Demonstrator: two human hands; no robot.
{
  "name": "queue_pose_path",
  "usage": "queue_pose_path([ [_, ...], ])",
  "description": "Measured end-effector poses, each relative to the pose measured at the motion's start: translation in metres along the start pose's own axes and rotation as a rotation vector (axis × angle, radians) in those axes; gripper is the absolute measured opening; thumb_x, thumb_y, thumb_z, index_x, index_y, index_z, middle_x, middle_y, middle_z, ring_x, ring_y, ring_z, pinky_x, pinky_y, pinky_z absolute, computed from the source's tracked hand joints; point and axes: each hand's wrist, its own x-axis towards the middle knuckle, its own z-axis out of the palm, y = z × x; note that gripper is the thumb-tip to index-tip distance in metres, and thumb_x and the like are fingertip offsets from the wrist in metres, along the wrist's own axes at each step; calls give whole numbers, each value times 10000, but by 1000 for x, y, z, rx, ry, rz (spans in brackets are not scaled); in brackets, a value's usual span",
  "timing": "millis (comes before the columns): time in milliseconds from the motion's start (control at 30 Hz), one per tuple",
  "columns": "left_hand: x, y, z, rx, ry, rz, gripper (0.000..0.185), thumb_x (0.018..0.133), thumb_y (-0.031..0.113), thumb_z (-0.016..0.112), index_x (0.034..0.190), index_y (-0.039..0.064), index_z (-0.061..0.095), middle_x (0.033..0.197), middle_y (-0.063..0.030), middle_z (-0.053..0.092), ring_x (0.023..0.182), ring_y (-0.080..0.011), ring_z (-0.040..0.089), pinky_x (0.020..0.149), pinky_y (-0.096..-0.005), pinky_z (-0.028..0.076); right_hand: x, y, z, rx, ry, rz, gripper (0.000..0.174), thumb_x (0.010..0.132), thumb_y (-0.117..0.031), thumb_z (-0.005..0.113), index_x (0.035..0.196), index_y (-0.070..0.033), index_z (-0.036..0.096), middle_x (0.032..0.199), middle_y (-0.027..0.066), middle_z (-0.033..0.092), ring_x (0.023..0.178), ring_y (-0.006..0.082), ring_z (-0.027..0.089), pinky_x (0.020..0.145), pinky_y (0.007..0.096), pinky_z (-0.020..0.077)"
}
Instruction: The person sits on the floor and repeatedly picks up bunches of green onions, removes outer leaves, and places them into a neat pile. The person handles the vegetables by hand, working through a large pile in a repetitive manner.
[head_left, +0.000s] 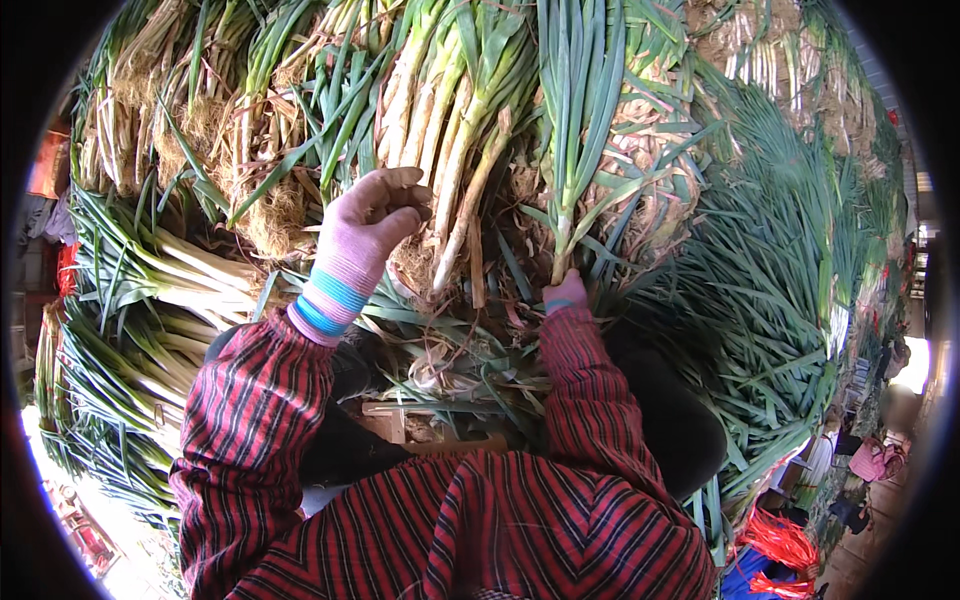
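My left hand (367, 225), in a pink knit glove with soiled fingertips and blue cuff bands, is raised with curled fingers, thumb apart from them. Nothing shows between them. Just beyond it lie untrimmed green onions (450, 127) with pale stalks and dry outer leaves. My right hand (567, 291), also gloved, is closed around the lower end of a green onion stalk (564, 225), whose green leaves point away from me. The root end is hidden in that hand. Loose leaves and peelings (442, 367) lie between my forearms.
Green onions with shaggy roots (274, 217) lie at the upper left; pale-stalked ones (195, 285) are stacked at left. A large pile of green onions (750, 247) fills the right. Red plastic strips (780, 540) lie at the lower right. Another person (874, 457) sits farther off at right.
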Motion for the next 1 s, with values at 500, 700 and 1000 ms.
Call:
queue_pose_path([
  [500,19,-9,39,-247,-134,16,464,906,184,636,1297,-6,474,1194,-86,603,1128,-187,561,973,-353,437,-131,-166,-105,1046,14,-734,478,748,2,673,1207,1,540,842,30,577,657,85,516,572,228,451],
  [700,18,15,-2,-349,26,293,130,962,128,493,1029,20,518,813,-97,604,700,-225,608,688,-342,531,-166,-121,-68,554,-432,-666,716,680,-184,805,1293,-26,471,983,153,653,886,260,639,831,336,492],
  [1000,0,57,-60,-521,262,489,200,962,175,546,1079,23,490,837,-69,553,702,-185,566,710,-357,526,-135,18,2,-621,-642,-406,309,886,-261,583,1087,-39,658,1050,130,674,977,266,638,819,396,507],
])
